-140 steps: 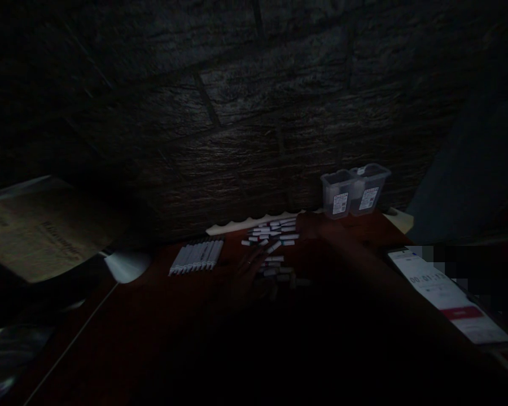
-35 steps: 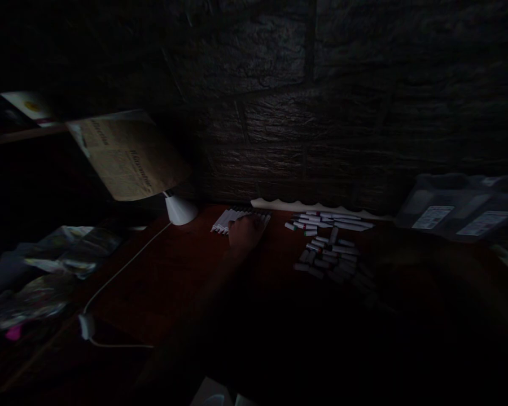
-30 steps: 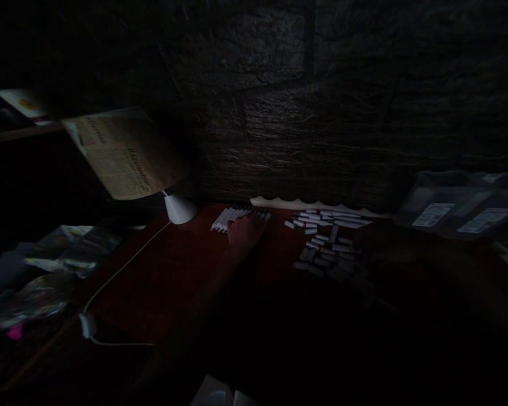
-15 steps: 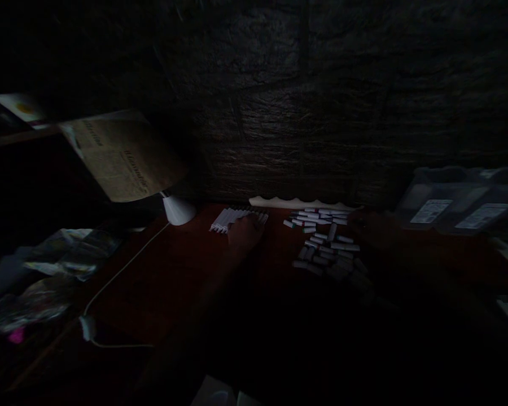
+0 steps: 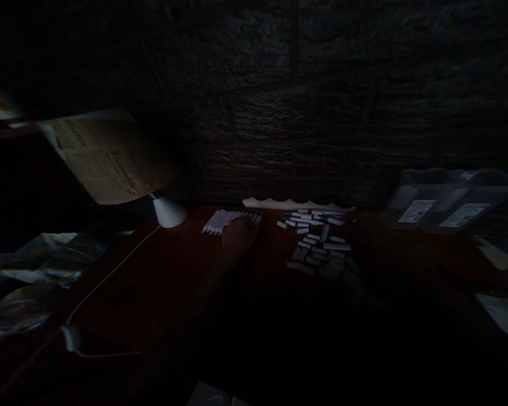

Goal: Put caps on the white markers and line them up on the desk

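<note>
The scene is very dark. White marker pens (image 5: pixel 217 222) lie side by side in a slanted row on the reddish-brown table. My left hand (image 5: pixel 239 232) rests over the right end of that row, its fingers curled down onto the pens; shadow hides the fingertips. Right of it lie a loose group of white markers (image 5: pixel 307 219) and, nearer me, a scattered heap of short pale caps or pens (image 5: pixel 322 256). My right hand (image 5: pixel 367 225) is a dim shape beside the loose markers, and its fingers are lost in the dark.
A lamp (image 5: pixel 169 213) with a printed shade stands at the left, its cord (image 5: pixel 114 270) running across the table. A wavy pale strip (image 5: pixel 296 204) lies along the textured wall. Clear plastic cases (image 5: pixel 444 200) stand at right; crinkled plastic bags (image 5: pixel 46 259) lie far left.
The whole view has shifted slightly, so things sit further left. My left hand stays on the row. My right hand is harder to make out beside the loose markers.
</note>
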Tool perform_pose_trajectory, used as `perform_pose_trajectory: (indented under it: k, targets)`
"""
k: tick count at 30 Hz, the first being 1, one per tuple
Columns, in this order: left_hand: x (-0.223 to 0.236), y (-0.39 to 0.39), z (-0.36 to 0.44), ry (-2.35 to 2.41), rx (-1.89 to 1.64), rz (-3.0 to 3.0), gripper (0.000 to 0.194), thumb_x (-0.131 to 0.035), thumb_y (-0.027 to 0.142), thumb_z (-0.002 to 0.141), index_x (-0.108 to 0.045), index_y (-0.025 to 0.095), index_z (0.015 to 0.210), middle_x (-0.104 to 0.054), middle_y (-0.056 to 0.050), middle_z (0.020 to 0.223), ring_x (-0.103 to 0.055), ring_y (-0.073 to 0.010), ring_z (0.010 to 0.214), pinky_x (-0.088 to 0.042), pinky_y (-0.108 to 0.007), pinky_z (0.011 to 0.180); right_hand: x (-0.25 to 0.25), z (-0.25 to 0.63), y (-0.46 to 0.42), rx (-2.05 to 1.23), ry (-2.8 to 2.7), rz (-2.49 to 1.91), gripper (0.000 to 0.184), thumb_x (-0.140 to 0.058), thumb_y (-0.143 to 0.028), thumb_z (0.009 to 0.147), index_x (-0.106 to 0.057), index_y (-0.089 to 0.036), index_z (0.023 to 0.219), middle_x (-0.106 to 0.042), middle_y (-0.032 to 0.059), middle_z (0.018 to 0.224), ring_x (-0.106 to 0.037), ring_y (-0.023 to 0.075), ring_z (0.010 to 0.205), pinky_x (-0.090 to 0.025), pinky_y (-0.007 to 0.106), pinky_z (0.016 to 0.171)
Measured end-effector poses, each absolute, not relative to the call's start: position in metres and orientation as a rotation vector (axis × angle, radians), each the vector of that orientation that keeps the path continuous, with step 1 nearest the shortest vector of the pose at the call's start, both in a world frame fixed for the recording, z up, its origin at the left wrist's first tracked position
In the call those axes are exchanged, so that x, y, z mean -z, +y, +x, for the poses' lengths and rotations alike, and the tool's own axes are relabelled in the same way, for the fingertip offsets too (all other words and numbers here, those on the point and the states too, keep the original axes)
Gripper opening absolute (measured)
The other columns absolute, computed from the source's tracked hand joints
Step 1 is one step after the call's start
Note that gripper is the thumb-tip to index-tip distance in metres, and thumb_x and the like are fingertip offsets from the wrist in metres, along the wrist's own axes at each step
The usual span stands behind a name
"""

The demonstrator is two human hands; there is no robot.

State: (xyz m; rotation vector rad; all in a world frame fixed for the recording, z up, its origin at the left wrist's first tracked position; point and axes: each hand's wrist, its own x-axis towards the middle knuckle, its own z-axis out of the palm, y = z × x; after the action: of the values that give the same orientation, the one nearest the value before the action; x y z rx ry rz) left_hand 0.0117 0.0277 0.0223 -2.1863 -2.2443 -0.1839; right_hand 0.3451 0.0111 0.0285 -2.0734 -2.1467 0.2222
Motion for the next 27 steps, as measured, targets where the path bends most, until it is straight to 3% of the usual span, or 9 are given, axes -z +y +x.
perform_pose_trajectory:
  k: [6, 13, 27]
  targets:
    - [-0.025, 0.026, 0.015, -2.248, 0.150, -2.169, 0.031, -0.048, 0.039, 0.092, -0.071, 0.021, 0.102, -0.074, -0.013, 0.110, -0.070, -0.0305, 0.101, -0.053, -0.038, 0.083, -0.057, 0.348, 0.003, -0.391, -2.084, -1.943, 0.030, -0.057, -0.033, 0.091, -0.076, -0.021, 0.110, -0.077, 0.0088, 0.102, -0.072, 0.0244, 0.089, -0.052, 0.030, 0.073]
    - [-0.027, 0.025, 0.016, -2.278, 0.133, -2.163, 0.034, -0.047, 0.040, 0.092, -0.071, 0.020, 0.104, -0.074, -0.014, 0.106, -0.069, -0.0331, 0.102, -0.053, -0.042, 0.085, -0.066, 0.329, -0.001, -0.458, -2.080, -1.631, 0.028, -0.054, -0.036, 0.090, -0.078, -0.023, 0.097, -0.078, 0.0048, 0.095, -0.072, 0.0227, 0.083, -0.053, 0.031, 0.073]
    - [-0.023, 0.024, 0.017, -2.268, 0.191, -2.133, 0.033, -0.045, 0.039, 0.095, -0.070, 0.019, 0.103, -0.074, -0.013, 0.106, -0.069, -0.0297, 0.102, -0.051, -0.039, 0.088, -0.059, 0.319, -0.001, -0.467, -2.079, -1.614, 0.031, -0.054, -0.041, 0.088, -0.079, -0.023, 0.089, -0.077, 0.0027, 0.081, -0.070, 0.0184, 0.068, -0.050, 0.026, 0.062]
